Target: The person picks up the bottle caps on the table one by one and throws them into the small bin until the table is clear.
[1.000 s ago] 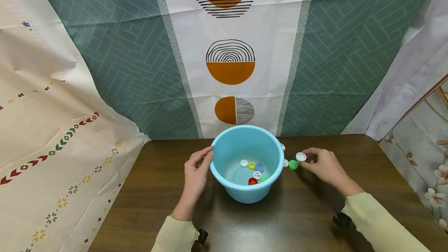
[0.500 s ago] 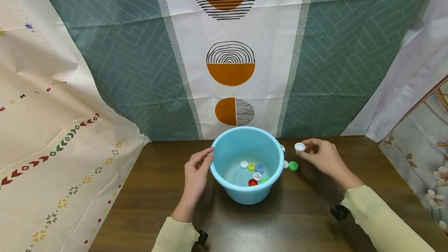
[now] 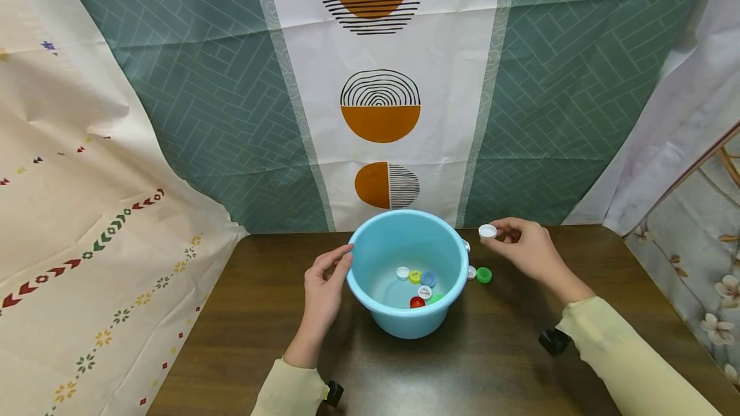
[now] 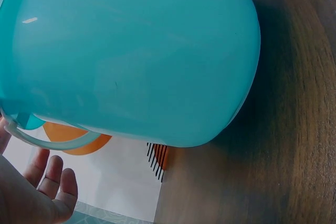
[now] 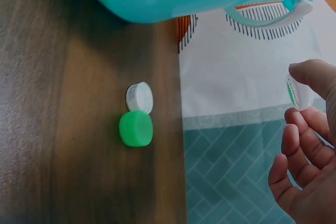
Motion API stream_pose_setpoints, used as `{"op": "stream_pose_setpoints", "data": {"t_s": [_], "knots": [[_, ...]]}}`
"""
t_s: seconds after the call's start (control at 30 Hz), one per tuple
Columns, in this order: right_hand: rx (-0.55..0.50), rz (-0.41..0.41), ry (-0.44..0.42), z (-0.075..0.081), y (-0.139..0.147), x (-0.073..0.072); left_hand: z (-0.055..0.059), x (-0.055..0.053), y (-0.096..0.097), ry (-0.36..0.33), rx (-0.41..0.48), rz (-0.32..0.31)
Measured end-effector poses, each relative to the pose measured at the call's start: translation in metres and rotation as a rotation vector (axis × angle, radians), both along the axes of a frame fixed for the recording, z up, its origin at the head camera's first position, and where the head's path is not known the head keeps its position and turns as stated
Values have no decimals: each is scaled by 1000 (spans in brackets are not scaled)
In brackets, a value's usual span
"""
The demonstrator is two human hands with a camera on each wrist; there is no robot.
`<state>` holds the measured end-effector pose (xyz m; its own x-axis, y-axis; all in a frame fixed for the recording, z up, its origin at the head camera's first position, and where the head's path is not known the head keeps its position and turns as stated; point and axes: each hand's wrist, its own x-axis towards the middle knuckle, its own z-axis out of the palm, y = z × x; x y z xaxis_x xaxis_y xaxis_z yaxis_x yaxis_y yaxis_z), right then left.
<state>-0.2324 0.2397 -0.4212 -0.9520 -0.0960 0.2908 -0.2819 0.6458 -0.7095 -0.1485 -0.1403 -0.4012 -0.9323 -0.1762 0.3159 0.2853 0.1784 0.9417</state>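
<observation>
My right hand point(image 3: 528, 250) pinches a white bottle cap point(image 3: 487, 231) between thumb and fingers, raised to the right of a light blue bucket point(image 3: 409, 314). Green print shows on the cap point(image 5: 300, 94) in the right wrist view. At the bucket's left rim, my left hand point(image 3: 322, 284) touches with thumb and index fingertips; its other fingers point(image 4: 51, 178) are loosely bent below the bucket's pale handle point(image 4: 58, 144). Inside the bucket lie several caps, among them a red cap point(image 3: 417, 302), a yellow cap point(image 3: 415, 277) and a blue cap point(image 3: 428, 280).
Right of the bucket, a green cap point(image 3: 484, 275) and a white cap point(image 5: 140, 98) lie side by side on the dark wooden table point(image 3: 254, 326). A patterned cloth point(image 3: 381, 217) hangs along the table's back edge. Another cloth point(image 3: 144, 287) drapes at the left.
My right hand has lifted the white cap from near the green one and carried it up and leftward. My left hand stays at the bucket's rim.
</observation>
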Motion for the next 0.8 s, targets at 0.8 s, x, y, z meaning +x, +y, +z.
{"op": "stream_pose_setpoints", "data": {"t_s": [0.8], "knots": [[-57, 61, 9, 34, -37, -3, -2, -2, -1, 19, 5, -1]]}}
